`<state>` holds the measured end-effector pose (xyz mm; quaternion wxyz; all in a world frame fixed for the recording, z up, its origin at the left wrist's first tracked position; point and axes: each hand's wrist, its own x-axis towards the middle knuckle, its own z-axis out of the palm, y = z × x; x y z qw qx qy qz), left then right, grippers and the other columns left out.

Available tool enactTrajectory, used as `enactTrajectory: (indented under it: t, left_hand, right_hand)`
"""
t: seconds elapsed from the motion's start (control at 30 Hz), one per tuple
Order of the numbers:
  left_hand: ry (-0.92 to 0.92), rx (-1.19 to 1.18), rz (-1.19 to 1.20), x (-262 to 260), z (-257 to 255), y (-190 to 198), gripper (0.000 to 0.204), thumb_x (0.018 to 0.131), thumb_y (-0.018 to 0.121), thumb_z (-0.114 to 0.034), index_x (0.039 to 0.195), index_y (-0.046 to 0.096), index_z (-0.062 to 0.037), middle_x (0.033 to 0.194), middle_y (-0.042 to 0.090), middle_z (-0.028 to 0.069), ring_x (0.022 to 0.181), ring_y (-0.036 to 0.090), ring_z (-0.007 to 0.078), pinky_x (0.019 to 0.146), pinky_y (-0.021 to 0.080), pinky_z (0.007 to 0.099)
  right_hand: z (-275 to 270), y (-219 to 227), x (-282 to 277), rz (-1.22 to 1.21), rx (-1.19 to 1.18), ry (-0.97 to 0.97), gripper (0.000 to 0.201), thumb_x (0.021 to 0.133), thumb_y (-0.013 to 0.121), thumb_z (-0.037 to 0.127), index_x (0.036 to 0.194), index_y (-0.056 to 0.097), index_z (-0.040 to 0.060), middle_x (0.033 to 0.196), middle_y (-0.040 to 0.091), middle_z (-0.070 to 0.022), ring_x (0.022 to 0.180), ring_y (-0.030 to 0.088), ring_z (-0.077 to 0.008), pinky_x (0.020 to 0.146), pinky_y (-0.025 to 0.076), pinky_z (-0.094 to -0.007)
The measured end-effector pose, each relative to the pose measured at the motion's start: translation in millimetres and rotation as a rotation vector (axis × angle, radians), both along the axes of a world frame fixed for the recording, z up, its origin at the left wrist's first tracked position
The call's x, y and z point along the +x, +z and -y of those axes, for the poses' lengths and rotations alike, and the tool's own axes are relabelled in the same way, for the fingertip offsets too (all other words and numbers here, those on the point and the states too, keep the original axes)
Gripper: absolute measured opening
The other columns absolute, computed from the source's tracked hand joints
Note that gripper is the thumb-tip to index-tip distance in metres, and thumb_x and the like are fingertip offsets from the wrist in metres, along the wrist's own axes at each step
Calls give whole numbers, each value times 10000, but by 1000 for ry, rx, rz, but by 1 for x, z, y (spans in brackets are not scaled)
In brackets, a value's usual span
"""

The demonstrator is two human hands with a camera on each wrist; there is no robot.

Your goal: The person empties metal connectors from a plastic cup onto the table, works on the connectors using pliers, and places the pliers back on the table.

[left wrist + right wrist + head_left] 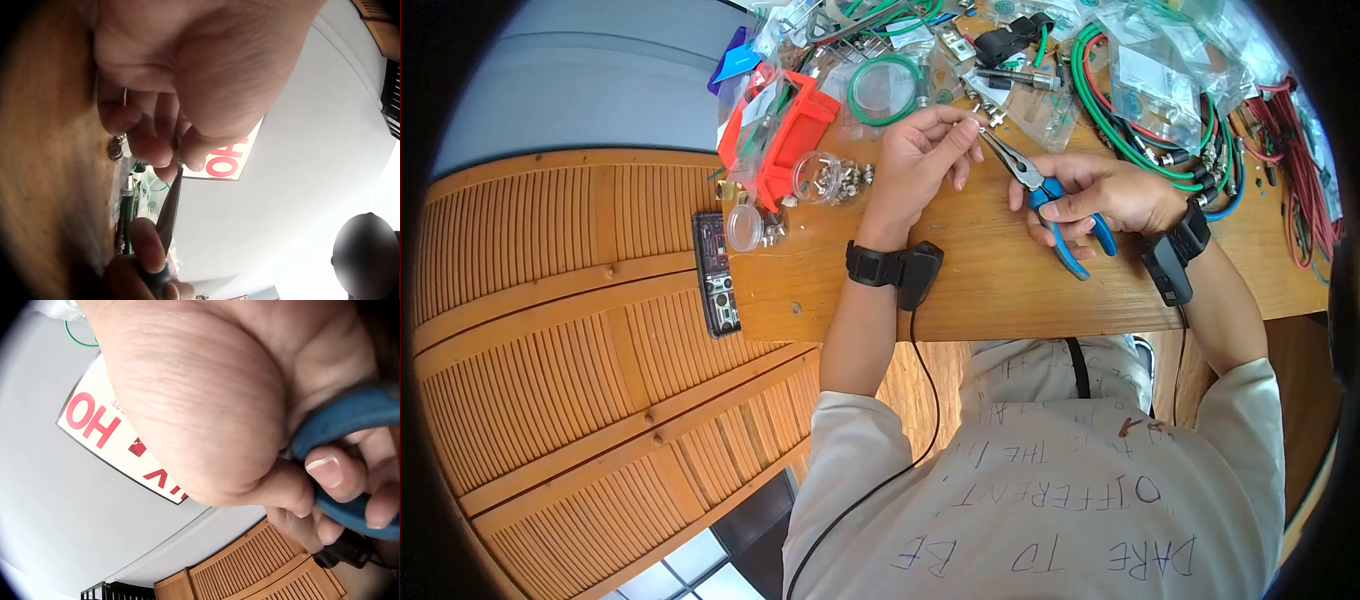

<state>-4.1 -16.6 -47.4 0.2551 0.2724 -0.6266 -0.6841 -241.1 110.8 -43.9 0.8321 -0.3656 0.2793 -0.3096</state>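
Note:
Needle-nose pliers with blue handles [1050,195] are held in my right hand [1125,190], its fingers wrapped about the grips. Their long metal jaws point up and left to the fingertips of my left hand [915,165]. There the left thumb and forefinger pinch a small metal piece [977,118], mostly hidden by the fingertips. In the left wrist view the plier tip [179,172] meets the pinched fingers of the left hand [187,75]. The right wrist view shows the blue handle loops [350,419] with fingers of the right hand [206,406] through and around them.
Left of the hands stand a clear jar [825,178] of small metal connectors, a smaller round container [745,228] and a red bin [795,140]. Coiled green cables [1090,90], plastic bags [1160,70] and red cables [1295,170] crowd the back and right of the wooden table [960,290].

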Motion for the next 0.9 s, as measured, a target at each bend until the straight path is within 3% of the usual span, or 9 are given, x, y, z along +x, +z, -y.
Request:
enactTrajectory:
  t: [0.57,0.9]
  left_hand:
    - [-7,-36,-37,1,-1,2,237,1035,708,-152,1222,706,-7,918,731,46,660,586,76,596,422,222]
    - [-11,-80,-76,1,1,-6,169,1012,728,-105,1150,700,-12,971,742,57,649,599,86,581,448,221]
  right_hand:
    - [0,6,1,-57,73,-16,212,1056,618,102,1258,588,42,893,641,-66,559,472,-75,497,410,-262]
    - [1,6,1,-23,49,-9,193,1063,633,162,1222,594,61,862,615,-52,544,424,-36,472,371,-238]
